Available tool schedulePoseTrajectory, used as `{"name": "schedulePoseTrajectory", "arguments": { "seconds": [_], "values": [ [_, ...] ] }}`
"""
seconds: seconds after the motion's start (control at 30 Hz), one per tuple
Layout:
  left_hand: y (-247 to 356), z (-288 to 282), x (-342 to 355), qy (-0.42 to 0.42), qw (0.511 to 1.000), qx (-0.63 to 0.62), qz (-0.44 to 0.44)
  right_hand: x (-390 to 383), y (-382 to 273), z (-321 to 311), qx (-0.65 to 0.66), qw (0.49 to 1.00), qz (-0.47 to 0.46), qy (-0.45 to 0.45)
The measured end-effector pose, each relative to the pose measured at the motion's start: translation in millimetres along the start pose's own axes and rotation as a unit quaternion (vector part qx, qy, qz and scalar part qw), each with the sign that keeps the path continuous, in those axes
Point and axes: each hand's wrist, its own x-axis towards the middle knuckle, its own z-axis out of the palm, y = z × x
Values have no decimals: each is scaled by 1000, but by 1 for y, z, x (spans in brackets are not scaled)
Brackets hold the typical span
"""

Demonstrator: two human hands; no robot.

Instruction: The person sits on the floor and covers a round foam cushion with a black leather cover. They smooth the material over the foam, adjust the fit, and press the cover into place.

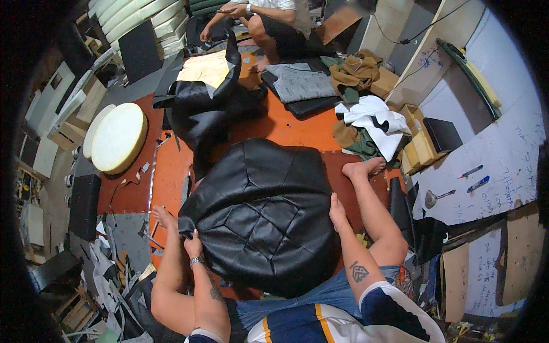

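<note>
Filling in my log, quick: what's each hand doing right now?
Left hand: closed, holding the left edge of the black padded piece.
Right hand: against its right side; whether it grips cannot be told.

Left hand (pixel 194 246) on black seamed cover (pixel 271 220)

Navy, white and yellow shirt (pixel 291 327), blue denim shorts (pixel 334 292), silver wristwatch (pixel 197 260), angular right-forearm tattoo (pixel 359 272)
</note>
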Motion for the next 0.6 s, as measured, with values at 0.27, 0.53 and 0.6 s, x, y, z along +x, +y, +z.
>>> {"name": "schedulePoseTrajectory", "arguments": {
  "seconds": [0.27, 0.53, 0.6],
  "values": [
    [-19, 4, 17, -1, 1000, -7, -2, -25, -24, 4, -205, 970, -85, 97],
    [-12, 1, 13, 1, 994, -77, -74, -9, -20, -5, -221, 964, -135, 56],
    [-8, -2, 11, -50, 976, -190, -96, -2, -14, -12, -204, 968, -141, 28]
  ]
}}
